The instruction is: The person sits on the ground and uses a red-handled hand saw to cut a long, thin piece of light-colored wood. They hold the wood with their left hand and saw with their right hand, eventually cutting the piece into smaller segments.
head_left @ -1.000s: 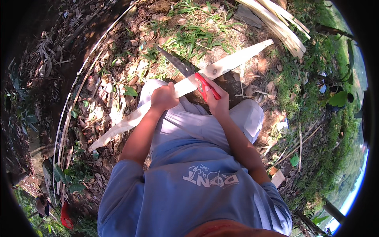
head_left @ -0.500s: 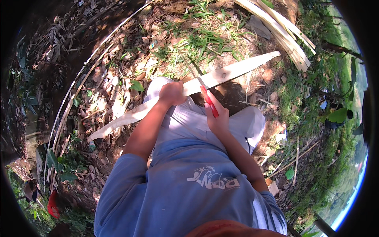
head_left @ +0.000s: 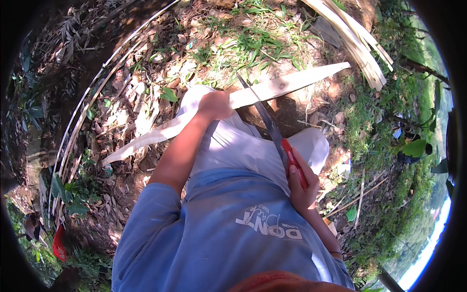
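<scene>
A long pale wooden board [head_left: 304, 80] with a dark knot slants across my folded legs, its right end higher in the view. My left hand [head_left: 217, 105] is closed round it near the middle, above my knee. In my right hand [head_left: 304, 184] is the red handle of a hand saw [head_left: 269, 119], held low by my right thigh. The narrow dark blade runs up and left across the board, just right of my left hand, and its tip shows past the far edge. How deep any cut goes I cannot tell.
Several pale wood strips [head_left: 357, 44] lie at the upper right beside a flat grey stone [head_left: 327, 32]. Long thin strips [head_left: 90, 92] curve along the left. Grass [head_left: 258, 46] and dry leaves cover the ground. A red object [head_left: 59, 243] sits at the lower left.
My right hand has drawn the saw back toward my body and to the right, so more blade shows on the near side of the board. My left hand keeps its hold.
</scene>
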